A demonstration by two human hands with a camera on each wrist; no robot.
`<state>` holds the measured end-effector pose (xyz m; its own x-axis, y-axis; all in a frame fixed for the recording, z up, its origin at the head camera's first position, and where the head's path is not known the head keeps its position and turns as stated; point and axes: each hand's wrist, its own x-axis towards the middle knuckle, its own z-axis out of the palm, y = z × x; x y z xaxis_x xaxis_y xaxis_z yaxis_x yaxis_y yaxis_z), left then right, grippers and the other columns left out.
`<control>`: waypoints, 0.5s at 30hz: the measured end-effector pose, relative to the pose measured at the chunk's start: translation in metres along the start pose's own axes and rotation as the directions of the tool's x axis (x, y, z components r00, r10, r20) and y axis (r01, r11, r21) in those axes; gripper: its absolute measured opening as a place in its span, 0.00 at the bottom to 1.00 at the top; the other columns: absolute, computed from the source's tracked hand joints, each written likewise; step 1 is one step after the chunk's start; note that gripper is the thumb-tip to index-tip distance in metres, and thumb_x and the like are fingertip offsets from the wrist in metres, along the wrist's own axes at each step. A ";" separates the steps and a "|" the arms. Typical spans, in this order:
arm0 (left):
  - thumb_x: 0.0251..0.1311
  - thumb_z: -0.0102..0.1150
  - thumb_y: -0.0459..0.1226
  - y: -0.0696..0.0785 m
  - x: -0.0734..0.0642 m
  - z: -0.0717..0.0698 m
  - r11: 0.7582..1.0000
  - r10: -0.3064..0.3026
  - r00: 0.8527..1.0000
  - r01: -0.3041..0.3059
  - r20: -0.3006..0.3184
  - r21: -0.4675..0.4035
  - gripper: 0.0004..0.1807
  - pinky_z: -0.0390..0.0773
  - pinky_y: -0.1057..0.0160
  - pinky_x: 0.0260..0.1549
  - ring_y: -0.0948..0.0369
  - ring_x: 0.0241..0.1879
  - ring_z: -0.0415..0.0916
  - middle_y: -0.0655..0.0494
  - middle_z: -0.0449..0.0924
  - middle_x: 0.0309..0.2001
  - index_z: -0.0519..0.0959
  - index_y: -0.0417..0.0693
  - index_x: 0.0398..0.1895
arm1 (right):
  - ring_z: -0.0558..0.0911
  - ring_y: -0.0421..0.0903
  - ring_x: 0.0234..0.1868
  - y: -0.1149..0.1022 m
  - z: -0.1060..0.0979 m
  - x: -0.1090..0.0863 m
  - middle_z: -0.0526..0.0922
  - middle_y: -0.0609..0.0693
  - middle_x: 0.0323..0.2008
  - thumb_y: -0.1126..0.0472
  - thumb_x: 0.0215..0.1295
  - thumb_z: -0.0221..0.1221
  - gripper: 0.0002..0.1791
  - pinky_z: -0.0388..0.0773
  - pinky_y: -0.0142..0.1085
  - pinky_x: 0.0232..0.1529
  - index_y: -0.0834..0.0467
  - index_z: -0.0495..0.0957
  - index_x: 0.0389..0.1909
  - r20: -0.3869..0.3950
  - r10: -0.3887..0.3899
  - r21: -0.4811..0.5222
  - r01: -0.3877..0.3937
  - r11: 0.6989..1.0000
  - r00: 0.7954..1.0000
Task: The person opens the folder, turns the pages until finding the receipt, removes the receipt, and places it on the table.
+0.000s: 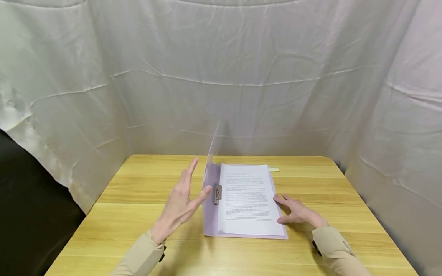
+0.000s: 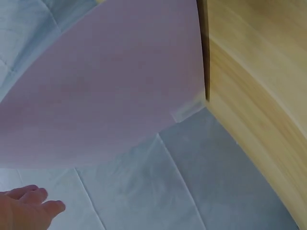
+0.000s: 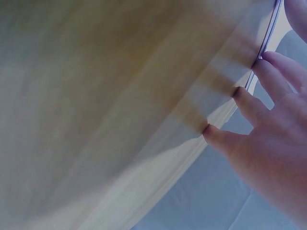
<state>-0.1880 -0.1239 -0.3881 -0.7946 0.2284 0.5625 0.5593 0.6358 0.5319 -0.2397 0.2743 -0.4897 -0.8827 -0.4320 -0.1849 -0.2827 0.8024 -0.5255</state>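
Note:
A pale purple clip folder [image 1: 210,226] lies spread on the table, its cover [image 2: 120,86] standing nearly upright along the left side. White printed sheets [image 1: 246,201] lie inside, beside a metal clip [image 1: 217,194] near the spine. My left hand [image 1: 177,201] is raised just left of the cover, thumb and fingers extended and holding nothing. In the left wrist view its fingertips show apart from the cover. On the right, my right hand [image 1: 298,212] rests with spread fingers at the folder's right edge, its fingertips [image 3: 211,130] touching the table there.
The wooden table [image 1: 145,207] has light yellow grain. A small pale strip [image 1: 274,169] sticks out at the folder's top right corner. Grey-white curtains [image 1: 241,76] hang behind and on both sides, and a black area [image 1: 31,214] shows at lower left.

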 end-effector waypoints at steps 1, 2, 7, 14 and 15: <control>0.69 0.58 0.47 -0.001 0.001 -0.002 1.000 0.028 1.000 -0.028 -0.015 -0.011 0.45 0.59 0.39 0.75 0.41 0.77 0.57 0.47 0.54 0.80 0.46 0.55 0.82 | 0.54 0.80 0.73 0.000 0.000 0.000 0.53 0.80 0.73 0.49 0.56 0.72 0.50 0.46 0.77 0.69 0.65 0.61 0.74 0.000 0.000 -0.001 0.000 1.000 1.000; 0.69 0.58 0.45 -0.003 0.001 -0.003 0.998 0.057 0.998 -0.058 -0.029 -0.022 0.44 0.58 0.40 0.76 0.41 0.77 0.57 0.47 0.55 0.80 0.48 0.54 0.82 | 0.54 0.80 0.73 0.000 0.000 0.000 0.53 0.80 0.73 0.49 0.56 0.72 0.50 0.46 0.77 0.68 0.65 0.61 0.74 0.000 0.002 -0.004 -0.002 1.000 1.000; 0.66 0.57 0.32 -0.014 0.003 -0.008 0.972 0.210 0.972 -0.220 -0.109 -0.085 0.33 0.50 0.51 0.81 0.47 0.78 0.56 0.43 0.61 0.77 0.63 0.42 0.75 | 0.54 0.81 0.73 0.000 0.001 0.000 0.52 0.81 0.73 0.50 0.56 0.72 0.50 0.45 0.78 0.68 0.65 0.61 0.74 -0.001 0.005 -0.001 -0.005 1.000 1.000; 0.61 0.55 0.27 -0.027 0.004 -0.013 0.933 0.291 0.930 -0.328 -0.224 -0.149 0.21 0.49 0.58 0.81 0.47 0.75 0.62 0.37 0.74 0.67 0.76 0.33 0.58 | 0.54 0.81 0.72 0.000 0.001 0.000 0.51 0.81 0.73 0.50 0.56 0.72 0.50 0.44 0.78 0.68 0.65 0.60 0.74 -0.001 0.005 0.000 -0.005 1.000 1.000; 0.60 0.55 0.27 -0.028 0.004 -0.014 0.929 0.296 0.925 -0.337 -0.239 -0.154 0.20 0.49 0.58 0.81 0.46 0.74 0.64 0.37 0.75 0.65 0.76 0.33 0.57 | 0.54 0.81 0.72 0.000 0.001 0.000 0.51 0.81 0.73 0.50 0.56 0.72 0.50 0.44 0.78 0.68 0.65 0.60 0.74 0.000 0.004 0.000 -0.004 1.000 1.000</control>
<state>-0.2040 -0.1513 -0.3916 -0.5131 0.2231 0.8288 0.8235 0.4001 0.4021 -0.2395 0.2744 -0.4906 -0.8838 -0.4288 -0.1870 -0.2791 0.8041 -0.5249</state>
